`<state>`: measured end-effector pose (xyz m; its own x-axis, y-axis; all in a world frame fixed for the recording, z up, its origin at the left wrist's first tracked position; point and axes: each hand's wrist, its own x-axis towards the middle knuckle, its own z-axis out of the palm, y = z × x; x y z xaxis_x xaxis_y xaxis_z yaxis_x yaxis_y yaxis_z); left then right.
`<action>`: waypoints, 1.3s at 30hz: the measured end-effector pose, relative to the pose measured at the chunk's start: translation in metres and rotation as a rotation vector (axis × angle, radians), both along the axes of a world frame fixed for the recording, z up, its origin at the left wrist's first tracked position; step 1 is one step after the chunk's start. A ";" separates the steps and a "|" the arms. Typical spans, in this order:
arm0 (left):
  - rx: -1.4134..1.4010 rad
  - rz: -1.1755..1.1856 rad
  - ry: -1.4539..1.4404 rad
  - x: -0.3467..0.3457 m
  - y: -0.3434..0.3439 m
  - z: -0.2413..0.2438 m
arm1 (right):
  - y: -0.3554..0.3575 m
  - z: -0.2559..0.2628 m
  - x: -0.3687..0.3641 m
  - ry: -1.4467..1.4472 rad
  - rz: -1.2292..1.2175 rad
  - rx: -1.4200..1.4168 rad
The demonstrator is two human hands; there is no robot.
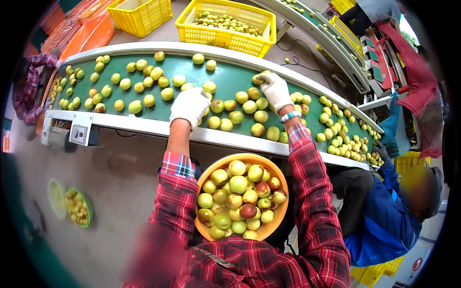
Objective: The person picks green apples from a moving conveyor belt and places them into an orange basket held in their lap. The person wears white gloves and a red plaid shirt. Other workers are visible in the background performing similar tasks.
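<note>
Many green and brownish jujube-like fruits (249, 107) lie scattered over a green conveyor belt (119, 99). My left hand (190, 106), in a white knit glove, is over the belt's near half with its fingers curled among fruits; whether it grips one is hidden. Farther right, my right hand (276, 90), gloved too and with a beaded bracelet at the wrist, reaches to the belt's far side. Its fingertips are at a fruit (257, 79) there; the hold is unclear. An orange plastic basket (282, 216) heaped with similar fruits, some red-brown, sits at my lap.
Metal rails (230, 137) edge the belt. Beyond it stand a yellow crate (225, 41) of fruits and another yellow crate (142, 18). A co-worker in blue (381, 216) sits at right; another person in plaid (34, 82) is far left. A green basket (86, 208) stands on the floor.
</note>
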<state>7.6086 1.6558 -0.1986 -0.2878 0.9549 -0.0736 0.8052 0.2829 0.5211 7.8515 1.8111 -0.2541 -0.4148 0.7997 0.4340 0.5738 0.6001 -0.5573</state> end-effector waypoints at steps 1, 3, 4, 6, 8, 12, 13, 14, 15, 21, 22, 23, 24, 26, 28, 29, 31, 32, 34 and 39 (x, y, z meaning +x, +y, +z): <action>-0.023 -0.003 0.005 0.000 0.001 -0.004 | -0.015 0.001 0.012 -0.078 0.009 -0.029; -0.022 0.019 -0.087 0.016 0.003 0.005 | -0.027 -0.013 0.035 -0.183 0.100 -0.055; -0.022 -0.022 -0.065 0.023 0.003 0.006 | -0.034 -0.018 0.039 -0.163 0.090 -0.056; 0.025 -0.050 -0.050 0.033 0.006 0.000 | -0.043 -0.017 0.037 -0.110 0.041 -0.087; -0.006 -0.105 -0.033 0.042 0.008 0.000 | -0.047 -0.011 0.038 -0.143 0.067 -0.108; -0.074 -0.166 -0.014 0.066 0.009 0.012 | -0.046 0.002 0.029 -0.274 0.125 -0.040; -0.080 -0.195 -0.007 0.072 0.010 0.014 | -0.044 0.005 0.026 -0.321 0.133 -0.017; -0.108 -0.304 0.022 0.079 0.013 0.014 | -0.043 0.007 0.025 -0.389 0.141 -0.021; -0.139 -0.373 0.053 0.087 0.014 0.014 | -0.043 0.006 0.026 -0.366 0.138 -0.021; -0.248 -0.490 0.178 0.132 0.007 0.011 | -0.035 0.010 0.077 0.044 -0.090 -0.222; -0.266 -0.457 0.210 0.135 0.006 0.008 | -0.038 0.015 0.092 0.311 -0.143 -0.484; -0.283 -0.451 0.247 0.138 0.009 -0.001 | -0.042 0.026 0.110 0.576 -0.205 -0.738; -0.310 -0.419 0.267 0.147 0.013 -0.002 | -0.040 0.025 0.133 0.875 -0.131 -0.884; -0.332 -0.382 0.296 0.162 0.017 -0.005 | -0.046 0.024 0.167 1.131 -0.022 -0.965; -0.322 -0.371 0.314 0.172 0.019 -0.013 | -0.061 0.023 0.186 1.247 0.073 -1.024; -0.324 -0.370 0.323 0.178 0.021 -0.013 | -0.069 0.027 0.190 1.218 0.025 -1.033; -0.330 -0.364 0.338 0.188 0.026 -0.013 | -0.079 0.032 0.188 1.114 -0.086 -1.042; -0.309 -0.332 0.325 0.190 0.029 -0.016 | -0.082 0.037 0.185 0.988 -0.140 -1.054; -0.261 -0.278 0.302 0.193 0.030 -0.023 | -0.080 0.038 0.185 0.825 -0.227 -0.942; -0.293 -0.354 0.149 0.192 0.028 0.016 | -0.060 0.010 0.227 0.158 -0.356 -0.602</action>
<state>7.8006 1.6833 -0.1823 0.0230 0.9413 -0.3369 0.9383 0.0960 0.3323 8.0786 1.7510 -0.2443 -0.0532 0.9943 -0.0921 0.5625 -0.0464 -0.8255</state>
